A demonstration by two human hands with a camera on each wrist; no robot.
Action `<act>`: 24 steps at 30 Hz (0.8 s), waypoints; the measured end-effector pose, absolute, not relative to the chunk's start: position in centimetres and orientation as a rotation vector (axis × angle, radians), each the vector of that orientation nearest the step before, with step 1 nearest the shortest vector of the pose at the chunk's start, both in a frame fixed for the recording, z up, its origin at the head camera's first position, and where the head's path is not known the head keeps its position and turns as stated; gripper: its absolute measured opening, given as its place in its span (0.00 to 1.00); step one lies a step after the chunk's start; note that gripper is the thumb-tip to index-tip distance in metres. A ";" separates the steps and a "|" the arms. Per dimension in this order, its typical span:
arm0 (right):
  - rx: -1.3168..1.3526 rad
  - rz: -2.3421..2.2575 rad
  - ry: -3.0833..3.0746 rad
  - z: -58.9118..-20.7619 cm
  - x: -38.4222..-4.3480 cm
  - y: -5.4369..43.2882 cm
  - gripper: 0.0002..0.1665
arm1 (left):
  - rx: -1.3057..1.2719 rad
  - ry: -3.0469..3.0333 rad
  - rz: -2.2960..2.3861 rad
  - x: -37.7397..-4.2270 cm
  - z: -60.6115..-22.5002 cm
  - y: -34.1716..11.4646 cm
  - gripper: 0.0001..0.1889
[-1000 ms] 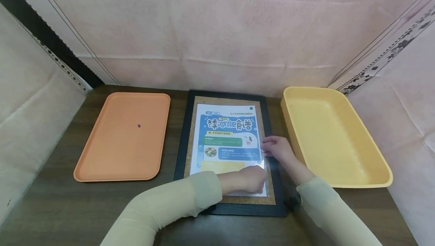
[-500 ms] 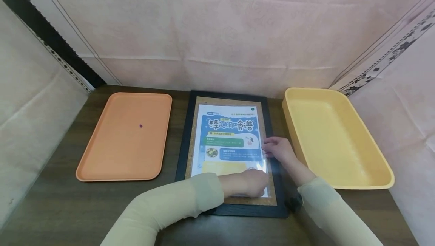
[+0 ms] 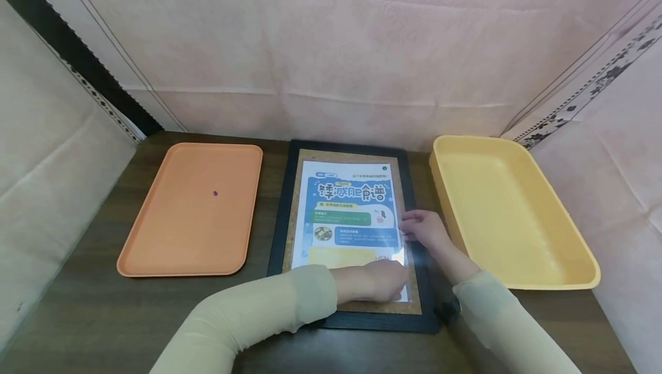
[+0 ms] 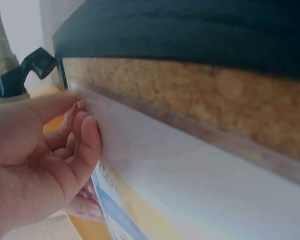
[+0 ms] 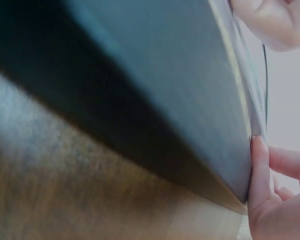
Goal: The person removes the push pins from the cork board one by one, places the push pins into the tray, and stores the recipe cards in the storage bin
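Observation:
A laminated sheet (image 3: 354, 236) with a blue print lies on a cork board (image 3: 291, 247) in a dark frame (image 3: 276, 236). My left hand (image 3: 385, 281) is over the sheet's lower right part. In the left wrist view its fingers are curled, and thumb and forefinger meet at the sheet's corner around a tiny pin-like thing (image 4: 80, 101), mostly hidden. My right hand (image 3: 424, 227) rests at the sheet's right edge with fingers fairly straight. In the right wrist view a fingertip (image 5: 258, 145) presses there, beside the frame's side.
An orange tray (image 3: 181, 242) with a small purple piece (image 3: 215, 193) on it lies to the left. The deep yellow tray (image 3: 496, 207) stands close to my right forearm. Pale cloth (image 3: 310, 46) walls in the dark wooden table (image 3: 103, 305).
The head view has shifted slightly, so the board and trays sit a little lower and to the right. Both hands keep their places on the sheet.

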State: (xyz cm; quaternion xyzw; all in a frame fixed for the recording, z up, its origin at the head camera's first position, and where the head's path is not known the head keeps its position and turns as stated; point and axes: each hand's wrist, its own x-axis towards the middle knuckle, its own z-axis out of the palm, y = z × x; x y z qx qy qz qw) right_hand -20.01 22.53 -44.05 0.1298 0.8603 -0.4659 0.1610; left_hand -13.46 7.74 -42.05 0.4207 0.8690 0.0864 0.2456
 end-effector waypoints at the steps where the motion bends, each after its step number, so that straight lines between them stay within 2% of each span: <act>1: 0.365 -1.329 2.459 -44.1 -20.0 22.6 0.21 | 1.138 2.367 0.254 -13.5 -42.0 7.8 0.08; 8: 0.357 -1.319 2.480 -44.2 -20.1 22.8 0.21 | 1.091 2.375 0.196 -13.2 -41.4 8.5 0.09; 15: 0.381 -1.306 2.469 -44.1 -19.8 22.7 0.23 | 1.335 2.481 -0.105 -12.2 -41.6 9.4 0.07; 17: 0.381 -1.303 2.470 -44.1 -19.9 22.6 0.22 | 1.320 2.473 -0.043 -12.5 -41.8 9.4 0.06; 24: 0.356 -1.287 2.492 -44.0 -20.0 22.4 0.21 | 1.123 2.348 0.328 -14.6 -41.9 9.0 0.14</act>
